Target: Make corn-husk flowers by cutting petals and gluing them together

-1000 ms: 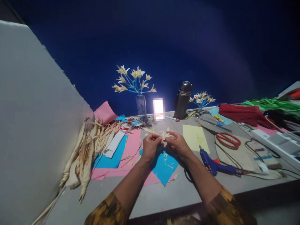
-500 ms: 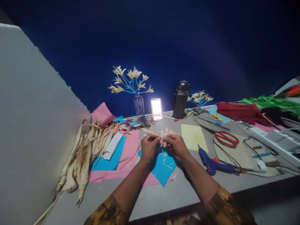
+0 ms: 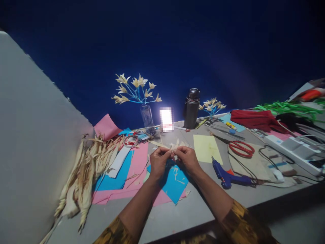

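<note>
Pinching in close, the bare left hand (image 3: 158,162) and bare right hand (image 3: 188,160) press thumbs to fingertips, both gripping a small, pale, papery petal piece (image 3: 174,146) between them; it's just beyond the blue paper sheet (image 3: 174,184); rightward, a pale yellow rectangular paper sheet (image 3: 207,149) bears faint, unreadable marks; the small yellow tube (image 3: 231,126) likewise.

A small, pale, petal-like piece (image 3: 174,146) sticks up, pinched between left grip (image 3: 158,162) and right grip (image 3: 187,159).
</note>
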{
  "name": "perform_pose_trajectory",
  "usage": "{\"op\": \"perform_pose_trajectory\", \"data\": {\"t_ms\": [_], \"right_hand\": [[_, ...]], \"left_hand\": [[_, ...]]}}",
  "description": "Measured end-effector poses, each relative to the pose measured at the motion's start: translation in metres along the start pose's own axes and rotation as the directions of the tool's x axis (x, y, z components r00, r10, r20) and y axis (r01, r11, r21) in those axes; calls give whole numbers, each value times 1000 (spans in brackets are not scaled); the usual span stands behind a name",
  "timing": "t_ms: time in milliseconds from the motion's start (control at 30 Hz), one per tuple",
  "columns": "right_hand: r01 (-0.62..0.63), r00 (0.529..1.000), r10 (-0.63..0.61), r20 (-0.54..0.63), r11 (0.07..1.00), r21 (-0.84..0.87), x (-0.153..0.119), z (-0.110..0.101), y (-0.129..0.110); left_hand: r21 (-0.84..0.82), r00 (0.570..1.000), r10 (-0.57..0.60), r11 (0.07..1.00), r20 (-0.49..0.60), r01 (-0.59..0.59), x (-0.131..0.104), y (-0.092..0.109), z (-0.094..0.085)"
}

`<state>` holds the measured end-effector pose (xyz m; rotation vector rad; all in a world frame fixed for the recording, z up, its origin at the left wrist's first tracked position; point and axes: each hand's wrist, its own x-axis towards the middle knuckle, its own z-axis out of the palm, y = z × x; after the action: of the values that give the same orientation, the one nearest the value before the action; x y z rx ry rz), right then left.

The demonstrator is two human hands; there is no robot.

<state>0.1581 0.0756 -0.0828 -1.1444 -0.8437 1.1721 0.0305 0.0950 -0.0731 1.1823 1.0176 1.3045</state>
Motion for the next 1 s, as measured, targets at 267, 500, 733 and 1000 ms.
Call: {"op": "perform_pose_trajectory", "data": {"t_ms": [267, 500, 733, 1000], "right_hand": [[52, 999, -52, 7, 998, -44, 1, 0, 2], [74, 995, -74, -67, 997, -5, 2, 2, 10], [41, 995, -33, -94, 995, 90, 4, 1, 12], [-58, 998, 65, -24, 968, 243, 6, -1, 8]], "left_hand": [[69, 1000, 14, 998, -10, -13, -2, 4, 1], [-179, 991, -134, 975, -16, 129, -1, -5, 3], [-419, 940, -322, 842, 117, 340, -1, -15, 1], [-440, 910, -365, 796, 197, 414, -3, -19, 0]]}}
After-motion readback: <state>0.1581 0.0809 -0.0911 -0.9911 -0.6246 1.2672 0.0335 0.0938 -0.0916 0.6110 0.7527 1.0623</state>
